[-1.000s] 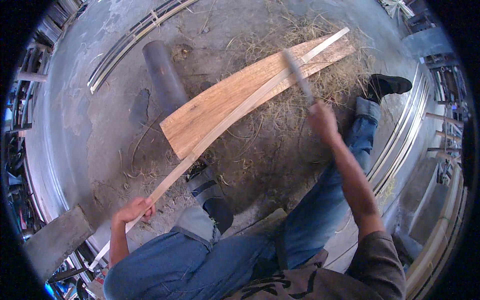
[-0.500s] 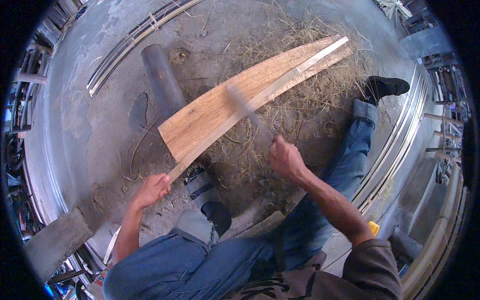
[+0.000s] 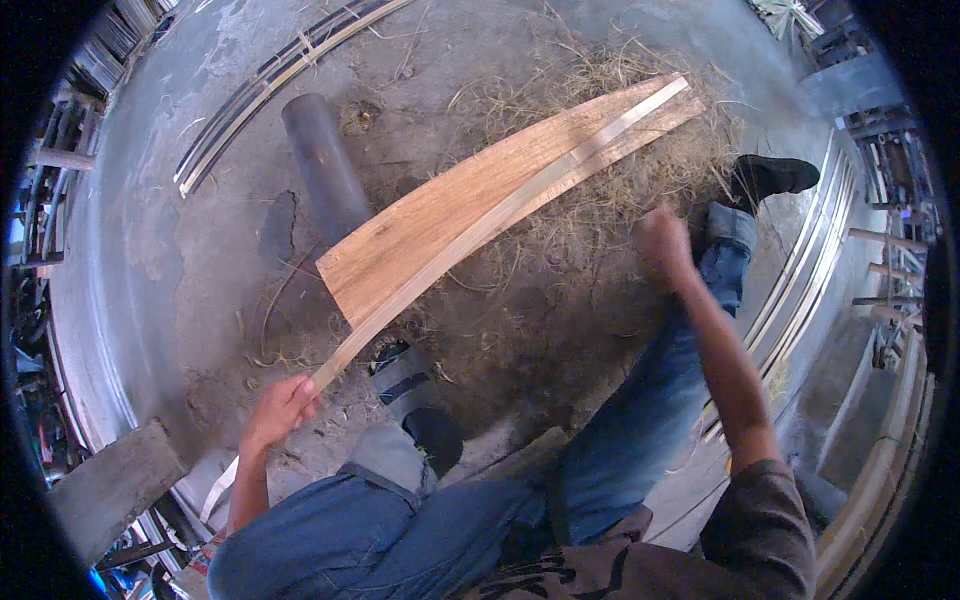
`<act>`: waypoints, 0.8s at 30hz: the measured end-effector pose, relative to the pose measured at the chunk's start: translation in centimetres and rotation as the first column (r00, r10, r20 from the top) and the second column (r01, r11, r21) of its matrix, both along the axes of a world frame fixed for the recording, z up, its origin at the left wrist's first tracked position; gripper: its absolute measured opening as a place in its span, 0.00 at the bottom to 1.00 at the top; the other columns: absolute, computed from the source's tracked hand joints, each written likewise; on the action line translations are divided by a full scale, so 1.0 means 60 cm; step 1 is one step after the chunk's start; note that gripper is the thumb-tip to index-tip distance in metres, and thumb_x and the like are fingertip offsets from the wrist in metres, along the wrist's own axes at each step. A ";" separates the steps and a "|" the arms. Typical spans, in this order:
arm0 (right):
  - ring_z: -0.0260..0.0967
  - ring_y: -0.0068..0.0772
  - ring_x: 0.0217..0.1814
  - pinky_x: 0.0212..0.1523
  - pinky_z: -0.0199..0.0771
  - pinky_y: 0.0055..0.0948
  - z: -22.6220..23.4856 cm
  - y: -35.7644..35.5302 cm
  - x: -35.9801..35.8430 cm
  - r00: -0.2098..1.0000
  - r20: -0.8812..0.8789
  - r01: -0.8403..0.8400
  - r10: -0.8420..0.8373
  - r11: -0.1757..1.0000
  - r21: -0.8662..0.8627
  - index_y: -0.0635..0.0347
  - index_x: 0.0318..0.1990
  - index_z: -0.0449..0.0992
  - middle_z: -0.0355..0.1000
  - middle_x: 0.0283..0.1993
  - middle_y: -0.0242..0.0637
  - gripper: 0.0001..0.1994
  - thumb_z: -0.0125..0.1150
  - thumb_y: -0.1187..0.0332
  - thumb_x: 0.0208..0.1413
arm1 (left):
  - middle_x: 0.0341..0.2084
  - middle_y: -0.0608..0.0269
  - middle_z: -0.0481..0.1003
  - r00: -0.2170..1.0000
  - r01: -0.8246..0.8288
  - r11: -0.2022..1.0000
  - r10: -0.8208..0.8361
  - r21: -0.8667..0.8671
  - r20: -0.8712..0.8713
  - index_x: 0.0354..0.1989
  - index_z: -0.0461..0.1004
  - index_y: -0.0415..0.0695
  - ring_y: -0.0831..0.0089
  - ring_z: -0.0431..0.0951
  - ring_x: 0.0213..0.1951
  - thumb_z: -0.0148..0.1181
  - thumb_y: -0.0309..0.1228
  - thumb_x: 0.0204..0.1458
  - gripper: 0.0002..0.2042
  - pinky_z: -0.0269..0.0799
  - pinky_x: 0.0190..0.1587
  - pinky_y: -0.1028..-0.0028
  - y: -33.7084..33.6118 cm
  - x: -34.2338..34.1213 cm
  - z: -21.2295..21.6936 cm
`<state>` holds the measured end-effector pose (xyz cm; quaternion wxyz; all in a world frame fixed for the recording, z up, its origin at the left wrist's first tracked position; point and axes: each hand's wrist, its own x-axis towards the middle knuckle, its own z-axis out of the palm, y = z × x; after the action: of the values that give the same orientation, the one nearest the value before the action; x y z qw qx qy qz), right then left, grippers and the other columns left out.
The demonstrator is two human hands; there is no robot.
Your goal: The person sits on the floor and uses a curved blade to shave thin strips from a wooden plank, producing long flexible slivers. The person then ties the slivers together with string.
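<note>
Right hand (image 3: pixel 664 242): blurred; we cannot make out whether it holds anything.
Strip (image 3: pixel 430 274): partly covered by the left hand (image 3: pixel 280 410) at its grip.
Pipe (image 3: pixel 325 160): beyond that grip, we lose its near end behind the board (image 3: pixel 420 220).

Strip (image 3: pixel 455 253) on brd (image 3: pixel 480 185) (overhangs L)

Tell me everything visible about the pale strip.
The pale strip is long, narrow and flat, apparently wood or bamboo, palest toward its far end. It runs diagonally along the brown board, ending near the board's upper-right tip. The left hand grips it beyond the board's near end; a pale length behind that hand may continue it.
</note>
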<state>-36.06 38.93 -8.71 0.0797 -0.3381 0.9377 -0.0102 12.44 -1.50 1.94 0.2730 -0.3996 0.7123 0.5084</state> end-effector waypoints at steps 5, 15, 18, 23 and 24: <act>0.72 0.40 0.35 0.35 0.71 0.40 0.049 -0.134 0.261 0.964 0.243 -0.147 0.111 0.980 0.134 0.59 0.36 0.69 0.71 0.28 0.44 0.08 0.52 0.65 0.52 | 0.22 0.54 0.72 0.896 0.040 0.690 -0.344 -0.723 -0.279 0.29 0.69 0.40 0.52 0.73 0.29 0.53 0.43 0.52 0.15 0.67 0.30 0.60 0.085 -0.088 -0.029; 0.69 0.57 0.38 0.38 0.69 0.47 0.185 -0.126 0.161 0.986 0.066 0.167 -0.155 0.945 -0.282 0.63 0.44 0.64 0.70 0.35 0.53 0.17 0.55 0.65 0.48 | 0.15 0.59 0.68 0.897 0.144 0.982 -0.182 -0.123 -0.402 0.24 0.69 0.39 0.65 0.71 0.22 0.39 0.48 0.59 0.24 0.64 0.27 0.66 0.049 -0.103 -0.062; 0.69 0.57 0.35 0.34 0.69 0.48 0.146 -0.143 0.202 0.988 0.141 0.101 -0.058 0.943 -0.318 0.61 0.45 0.64 0.70 0.33 0.51 0.17 0.54 0.67 0.48 | 0.15 0.61 0.66 0.957 0.120 0.991 -0.130 -0.054 -0.258 0.21 0.68 0.39 0.72 0.68 0.22 0.38 0.48 0.60 0.25 0.63 0.27 0.71 0.042 -0.108 -0.070; 0.71 0.55 0.30 0.27 0.72 0.48 0.050 -0.215 0.354 0.950 0.271 -0.140 0.155 0.987 -0.077 0.59 0.37 0.66 0.69 0.30 0.49 0.07 0.49 0.73 0.49 | 0.16 0.57 0.68 0.936 0.159 0.966 -0.213 -0.203 -0.279 0.21 0.68 0.37 0.65 0.69 0.22 0.39 0.48 0.59 0.25 0.64 0.28 0.67 0.041 -0.126 -0.049; 0.72 0.54 0.30 0.26 0.73 0.48 0.060 -0.236 0.401 0.894 0.365 -0.259 0.259 0.965 -0.049 0.59 0.36 0.66 0.69 0.30 0.49 0.06 0.48 0.72 0.50 | 0.16 0.56 0.69 0.932 0.169 0.962 -0.227 -0.215 -0.283 0.21 0.68 0.37 0.63 0.70 0.23 0.39 0.47 0.59 0.25 0.64 0.29 0.66 0.041 -0.121 -0.054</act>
<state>-12.00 24.75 -5.12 0.2549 -0.4519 0.8526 -0.0624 5.19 0.98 -1.30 0.1708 -0.2659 0.8273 0.4645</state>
